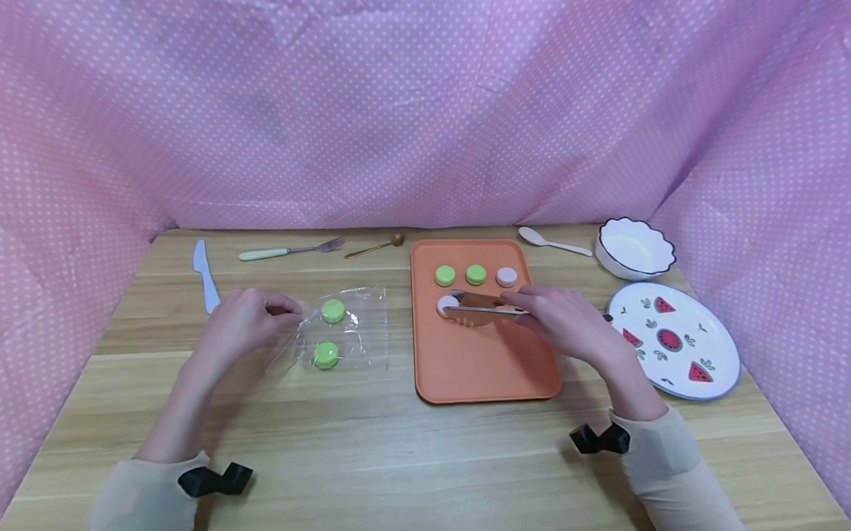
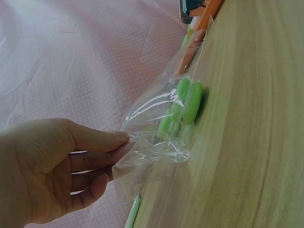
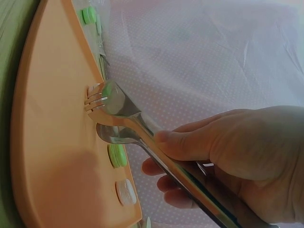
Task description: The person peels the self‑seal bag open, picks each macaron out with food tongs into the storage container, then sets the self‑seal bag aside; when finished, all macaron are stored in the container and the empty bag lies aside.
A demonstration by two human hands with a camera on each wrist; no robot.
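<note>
My left hand [image 1: 246, 325] pinches the edge of a clear plastic bag [image 2: 152, 111] between thumb and fingers. Inside the bag lie two green macarons, one farther back [image 1: 333, 311] and one nearer [image 1: 326, 354]. My right hand [image 1: 563, 323] grips metal serving tongs [image 3: 142, 135], one arm of them fork-shaped. Their tips hang over the orange tray [image 1: 487, 374], at a pale pink macaron [image 1: 447, 305] on its left side; whether they touch it I cannot tell. Along the tray's back sit two green macarons [image 1: 476, 274] and a pale pink one [image 1: 507, 277].
Behind the bag lie a light-blue knife [image 1: 206, 275], a fork with a pale green handle [image 1: 264, 254] and a small gold-coloured spoon [image 1: 371, 248]. A white spoon [image 1: 556, 244], a scalloped bowl [image 1: 635, 248] and a watermelon-patterned plate [image 1: 714, 348] are at the right. Pink dotted cloth [image 1: 419, 123] surrounds the table.
</note>
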